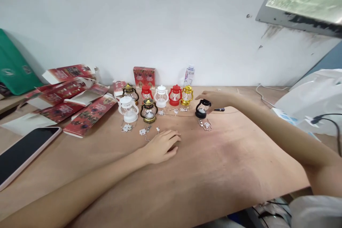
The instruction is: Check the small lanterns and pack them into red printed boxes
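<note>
My right hand [214, 100] grips a small black toy lantern [202, 109] with a clear body, slightly tilted at the table. Part of the grip is hidden behind the lantern. Just in front of it lies a bent wire handle with small tags [205, 124]. My left hand [163, 146] rests on the table, fingers spread and holding nothing. Near its fingers are wire pieces and tags [144, 132]. A black-and-gold lantern [149, 111] and a white lantern [129, 109] stand beyond it. Behind are a red lantern [175, 96], another white lantern [161, 97] and a gold lantern [187, 96].
Opened red boxes [92, 112] are heaped at the left, near a phone [26, 153] and a green bag [18, 66]. Two upright boxes [144, 77] and a bottle [189, 75] stand by the wall. A dark pen [219, 109] lies beside my right hand; white plastic [317, 99] lies farther right.
</note>
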The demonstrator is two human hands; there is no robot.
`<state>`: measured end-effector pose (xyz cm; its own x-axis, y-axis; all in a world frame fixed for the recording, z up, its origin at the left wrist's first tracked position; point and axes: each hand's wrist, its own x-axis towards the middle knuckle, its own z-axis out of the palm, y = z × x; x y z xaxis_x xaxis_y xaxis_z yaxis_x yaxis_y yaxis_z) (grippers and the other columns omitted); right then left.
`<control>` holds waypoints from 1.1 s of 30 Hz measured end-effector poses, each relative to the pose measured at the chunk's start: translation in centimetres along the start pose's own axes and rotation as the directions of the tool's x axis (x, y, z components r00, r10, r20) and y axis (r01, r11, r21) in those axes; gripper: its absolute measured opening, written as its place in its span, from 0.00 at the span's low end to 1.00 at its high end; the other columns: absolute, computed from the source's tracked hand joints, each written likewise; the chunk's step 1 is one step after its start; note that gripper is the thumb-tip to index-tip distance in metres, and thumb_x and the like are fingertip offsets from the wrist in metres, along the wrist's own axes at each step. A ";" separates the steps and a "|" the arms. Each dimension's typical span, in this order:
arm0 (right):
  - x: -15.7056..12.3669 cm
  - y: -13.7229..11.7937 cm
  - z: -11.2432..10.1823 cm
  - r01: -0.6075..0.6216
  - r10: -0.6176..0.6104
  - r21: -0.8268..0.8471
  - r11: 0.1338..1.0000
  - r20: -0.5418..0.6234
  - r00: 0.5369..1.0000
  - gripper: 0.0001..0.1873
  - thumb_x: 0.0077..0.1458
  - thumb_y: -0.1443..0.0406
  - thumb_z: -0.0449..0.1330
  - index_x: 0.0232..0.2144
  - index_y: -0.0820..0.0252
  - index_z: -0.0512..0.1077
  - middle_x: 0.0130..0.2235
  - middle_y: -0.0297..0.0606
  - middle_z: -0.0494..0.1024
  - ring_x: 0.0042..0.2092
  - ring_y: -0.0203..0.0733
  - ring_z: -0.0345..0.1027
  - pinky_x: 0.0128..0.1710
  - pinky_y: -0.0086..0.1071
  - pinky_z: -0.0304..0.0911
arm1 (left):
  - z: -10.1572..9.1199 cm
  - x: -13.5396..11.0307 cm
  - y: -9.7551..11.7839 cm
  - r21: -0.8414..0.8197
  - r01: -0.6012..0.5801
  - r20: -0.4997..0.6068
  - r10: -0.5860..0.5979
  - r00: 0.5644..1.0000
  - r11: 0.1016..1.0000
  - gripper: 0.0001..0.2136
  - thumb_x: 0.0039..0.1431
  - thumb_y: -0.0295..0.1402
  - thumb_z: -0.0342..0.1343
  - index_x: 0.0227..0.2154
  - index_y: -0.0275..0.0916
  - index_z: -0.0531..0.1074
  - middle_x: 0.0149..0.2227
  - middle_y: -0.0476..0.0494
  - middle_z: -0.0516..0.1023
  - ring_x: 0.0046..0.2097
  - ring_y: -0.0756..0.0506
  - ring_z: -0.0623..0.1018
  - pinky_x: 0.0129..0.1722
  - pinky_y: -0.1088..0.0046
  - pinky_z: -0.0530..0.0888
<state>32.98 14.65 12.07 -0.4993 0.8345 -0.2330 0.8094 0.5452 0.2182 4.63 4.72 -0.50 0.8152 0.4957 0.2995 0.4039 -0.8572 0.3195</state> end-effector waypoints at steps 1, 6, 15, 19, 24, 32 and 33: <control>0.2 -0.4 0.3 -0.003 0.004 -0.062 0.998 0.009 1.000 0.31 0.50 0.58 0.61 0.57 0.50 0.64 0.51 0.46 0.72 0.50 0.56 0.70 0.39 0.40 0.64 | 0.0 0.0 0.0 -0.001 0.000 -0.001 0.000 1.000 1.000 0.11 0.60 0.30 0.47 0.44 0.37 0.69 0.52 0.34 0.73 0.54 0.38 0.72 0.55 0.56 0.69; 0.7 -3.1 1.1 -0.047 0.032 -0.327 0.944 -0.050 0.998 0.19 0.51 0.69 0.58 0.47 0.63 0.71 0.43 0.54 0.75 0.42 0.55 0.72 0.38 0.41 0.62 | 0.2 0.0 -0.2 0.021 0.009 0.017 -0.010 1.000 1.000 0.11 0.61 0.31 0.46 0.44 0.36 0.69 0.52 0.33 0.72 0.55 0.38 0.72 0.55 0.56 0.69; -0.3 -2.8 0.6 0.256 0.137 0.578 0.775 -0.549 0.825 0.22 0.45 0.50 0.66 0.32 0.57 0.62 0.33 0.36 0.72 0.35 0.43 0.67 0.33 0.34 0.60 | -0.1 -0.2 -0.5 -0.265 0.202 -0.003 -0.210 0.978 0.943 0.29 0.59 0.37 0.53 0.61 0.36 0.54 0.62 0.30 0.62 0.61 0.36 0.66 0.61 0.51 0.64; 0.5 -10.1 4.9 0.554 0.236 0.820 0.145 -0.572 0.785 0.28 0.42 0.44 0.66 0.30 0.55 0.58 0.31 0.30 0.68 0.31 0.36 0.64 0.30 0.30 0.60 | -0.2 -0.5 -0.7 -0.581 0.172 -0.191 -0.338 0.921 0.796 0.41 0.50 0.43 0.63 0.63 0.39 0.50 0.62 0.32 0.61 0.61 0.35 0.66 0.60 0.51 0.66; 0.0 -17.5 8.5 0.668 0.171 0.744 -0.012 -0.657 0.734 0.22 0.47 0.52 0.67 0.28 0.55 0.58 0.37 0.33 0.71 0.42 0.39 0.67 0.41 0.33 0.64 | -1.1 -1.0 0.6 -0.660 0.084 -0.331 -0.389 0.859 0.747 0.30 0.49 0.42 0.63 0.54 0.40 0.63 0.57 0.37 0.69 0.59 0.36 0.69 0.61 0.53 0.65; -2.1 -8.8 10.3 0.430 0.175 0.591 0.683 -0.703 0.689 0.09 0.61 0.63 0.53 0.39 0.58 0.72 0.41 0.43 0.77 0.46 0.45 0.70 0.48 0.41 0.64 | -0.5 -0.7 1.4 -0.731 0.167 -0.257 -0.495 0.830 0.661 0.22 0.46 0.38 0.65 0.43 0.35 0.67 0.47 0.35 0.77 0.50 0.39 0.76 0.54 0.57 0.72; -2.0 -7.2 10.4 0.337 0.202 0.591 0.733 -0.662 0.721 0.09 0.60 0.63 0.53 0.35 0.58 0.74 0.38 0.44 0.78 0.43 0.46 0.71 0.46 0.41 0.64 | -0.4 -0.6 1.3 -0.738 0.166 -0.247 -0.490 0.836 0.655 0.22 0.46 0.38 0.65 0.43 0.35 0.67 0.47 0.35 0.77 0.50 0.39 0.77 0.54 0.57 0.72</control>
<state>31.42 8.24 1.09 -0.4017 0.7648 0.5036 0.6077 0.6341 -0.4782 4.53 3.31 0.07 0.3811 0.8688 0.3161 0.0932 -0.3762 0.9218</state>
